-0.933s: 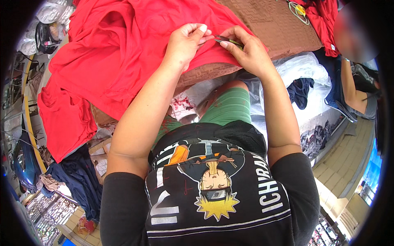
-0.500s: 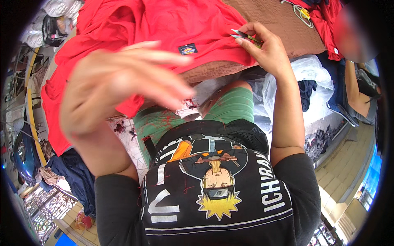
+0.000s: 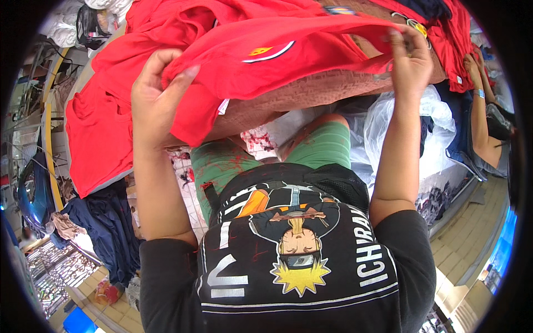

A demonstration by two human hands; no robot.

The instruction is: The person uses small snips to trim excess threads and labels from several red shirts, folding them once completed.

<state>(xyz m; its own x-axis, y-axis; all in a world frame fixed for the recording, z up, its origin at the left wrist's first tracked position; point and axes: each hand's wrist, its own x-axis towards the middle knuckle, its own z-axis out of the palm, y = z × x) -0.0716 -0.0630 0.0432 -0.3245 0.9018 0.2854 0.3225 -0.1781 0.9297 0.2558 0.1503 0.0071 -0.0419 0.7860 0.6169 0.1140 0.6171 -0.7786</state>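
Observation:
A red shirt [image 3: 311, 41] is stretched in the air between my two hands, above the near edge of a brown padded table [image 3: 288, 102]. My left hand [image 3: 158, 91] pinches its cloth between thumb and fingers. At the other end my right hand [image 3: 412, 64] grips the shirt's edge with closed fingers. Whether the thread snips are still in that hand I cannot make out; motion blurs the fingertips. A round yellow patch with a white and dark border [image 3: 266, 51] shows on the lifted cloth. A small white tag [image 3: 223, 106] hangs from the fabric near my left hand.
More red cloth [image 3: 97, 127] drapes off the table's left side, above dark blue garments [image 3: 108, 233]. Clear plastic [image 3: 383, 125] bunches right of my knees. At far right, another person's arm [image 3: 480, 122] reaches to red cloth [image 3: 449, 50]. A yellow object with cord [image 3: 416, 26] lies nearby.
My left hand, spread and blurred in the air before, now pinches the shirt. My right hand, which held thread snips, has moved right. The shirt's near part has risen off the table.

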